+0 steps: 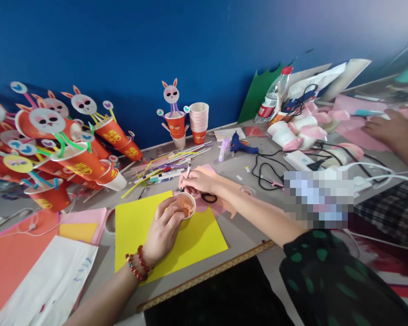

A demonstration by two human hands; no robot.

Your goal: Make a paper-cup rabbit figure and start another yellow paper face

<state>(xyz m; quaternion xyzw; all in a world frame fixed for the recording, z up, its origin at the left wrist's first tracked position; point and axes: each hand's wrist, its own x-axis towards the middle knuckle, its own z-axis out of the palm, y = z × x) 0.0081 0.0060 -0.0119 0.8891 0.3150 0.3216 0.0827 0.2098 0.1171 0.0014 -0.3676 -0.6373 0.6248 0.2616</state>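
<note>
The left hand wraps its fingers around a small paper cup that stands on a yellow sheet near the table's front edge. At the cup's one o'clock, the right hand pinches a pen, its tip by the rim. Scissors lie at the cup's three o'clock, and a stack of cups stands far off at twelve.

Left hand steadies a paper cup on yellow paper; right hand grips a pen
</note>
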